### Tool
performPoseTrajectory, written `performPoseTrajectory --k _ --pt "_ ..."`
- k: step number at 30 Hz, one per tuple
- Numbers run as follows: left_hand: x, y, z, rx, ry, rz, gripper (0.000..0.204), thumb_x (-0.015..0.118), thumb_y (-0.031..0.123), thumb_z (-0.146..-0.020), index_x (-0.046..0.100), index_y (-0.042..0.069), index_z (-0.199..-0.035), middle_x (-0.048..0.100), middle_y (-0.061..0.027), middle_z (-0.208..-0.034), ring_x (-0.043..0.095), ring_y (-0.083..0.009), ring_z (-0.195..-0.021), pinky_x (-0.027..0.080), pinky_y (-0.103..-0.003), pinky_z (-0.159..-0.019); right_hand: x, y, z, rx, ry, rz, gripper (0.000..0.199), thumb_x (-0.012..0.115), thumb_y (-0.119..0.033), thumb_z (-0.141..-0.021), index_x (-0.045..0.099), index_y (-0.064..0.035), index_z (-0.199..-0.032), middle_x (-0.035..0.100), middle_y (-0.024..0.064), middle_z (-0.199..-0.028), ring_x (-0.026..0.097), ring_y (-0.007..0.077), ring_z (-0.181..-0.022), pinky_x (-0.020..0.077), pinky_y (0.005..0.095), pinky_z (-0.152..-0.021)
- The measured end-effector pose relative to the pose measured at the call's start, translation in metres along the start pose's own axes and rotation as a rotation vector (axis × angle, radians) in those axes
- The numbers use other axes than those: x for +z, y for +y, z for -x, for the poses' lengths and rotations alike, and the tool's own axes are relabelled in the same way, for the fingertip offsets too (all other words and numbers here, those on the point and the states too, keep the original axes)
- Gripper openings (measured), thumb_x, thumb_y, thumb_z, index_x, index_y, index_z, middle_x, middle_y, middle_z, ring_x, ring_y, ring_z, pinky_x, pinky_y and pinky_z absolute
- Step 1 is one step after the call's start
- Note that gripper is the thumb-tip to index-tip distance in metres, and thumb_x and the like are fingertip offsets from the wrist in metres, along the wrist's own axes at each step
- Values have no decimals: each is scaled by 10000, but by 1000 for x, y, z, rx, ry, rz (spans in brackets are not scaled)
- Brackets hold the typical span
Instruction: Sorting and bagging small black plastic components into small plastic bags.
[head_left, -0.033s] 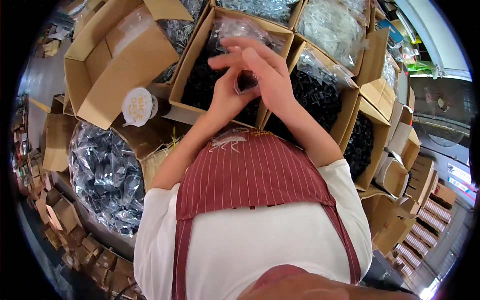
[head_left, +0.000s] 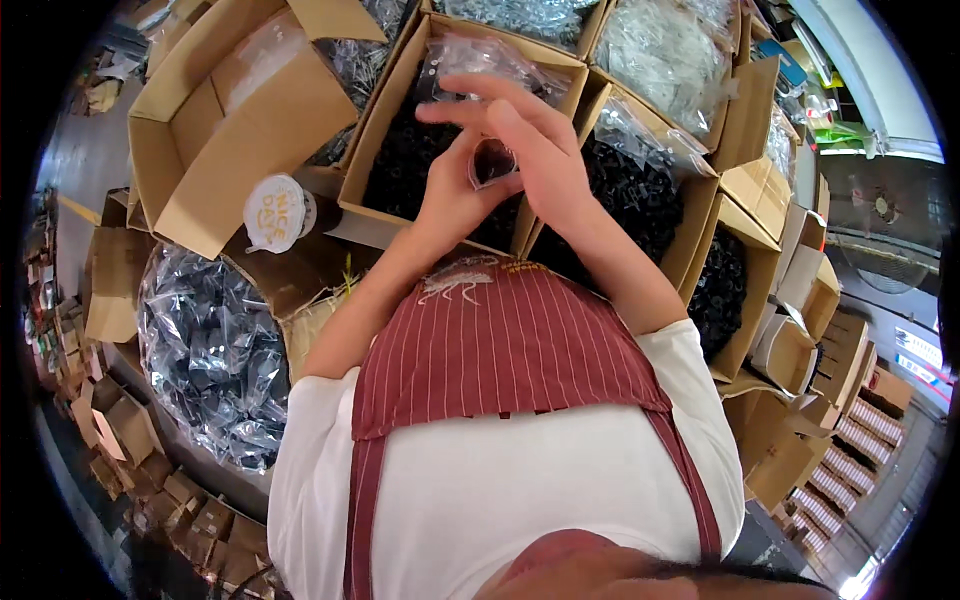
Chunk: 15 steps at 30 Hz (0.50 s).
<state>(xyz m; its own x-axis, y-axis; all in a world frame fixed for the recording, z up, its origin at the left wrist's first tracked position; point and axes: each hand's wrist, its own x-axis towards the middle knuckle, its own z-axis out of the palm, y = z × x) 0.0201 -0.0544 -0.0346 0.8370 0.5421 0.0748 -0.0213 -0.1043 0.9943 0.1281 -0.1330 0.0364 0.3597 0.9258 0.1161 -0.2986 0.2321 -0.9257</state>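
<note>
In front of me, over the open cardboard boxes, both hands are together at a small clear plastic bag (head_left: 493,163) with something dark inside. My left hand (head_left: 452,188) is closed around the bag from the left, its fingertips mostly hidden. My right hand (head_left: 548,150) closes on it from the right, with two fingers stretched leftward above the bag. Beneath the hands stands a cardboard box (head_left: 357,192) of loose small black parts (head_left: 398,172), with empty clear bags (head_left: 490,58) at its far end.
More black parts (head_left: 630,195) fill a box to the right. Beyond are boxes of clear bags (head_left: 660,70). At left are an open carton (head_left: 270,140), a lidded cup (head_left: 278,213) and a large heap of filled bags (head_left: 215,355). Stacked cartons (head_left: 790,350) line the right side.
</note>
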Motion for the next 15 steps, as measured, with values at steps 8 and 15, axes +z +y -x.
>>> performPoseTrajectory --k 8,15 --pt "-21 23 1 129 -179 33 430 671 9 -844 571 29 -1262 665 -82 -1137 628 -184 -1045 481 -325 -931 -42 -21 15 -573 -255 1408 121 695 -91 -819 663 -83 -935 633 103 -1243 528 362 -1246 351 437 -1128" --pt "-102 61 -8 -76 -202 -558 319 536 77 -981 610 23 -1286 715 -55 -1156 651 -139 -1055 483 -276 -941 -105 -37 46 -57 211 664 130 693 -73 -899 676 11 -998 686 65 -886 659 113 -798 528 275 -722"
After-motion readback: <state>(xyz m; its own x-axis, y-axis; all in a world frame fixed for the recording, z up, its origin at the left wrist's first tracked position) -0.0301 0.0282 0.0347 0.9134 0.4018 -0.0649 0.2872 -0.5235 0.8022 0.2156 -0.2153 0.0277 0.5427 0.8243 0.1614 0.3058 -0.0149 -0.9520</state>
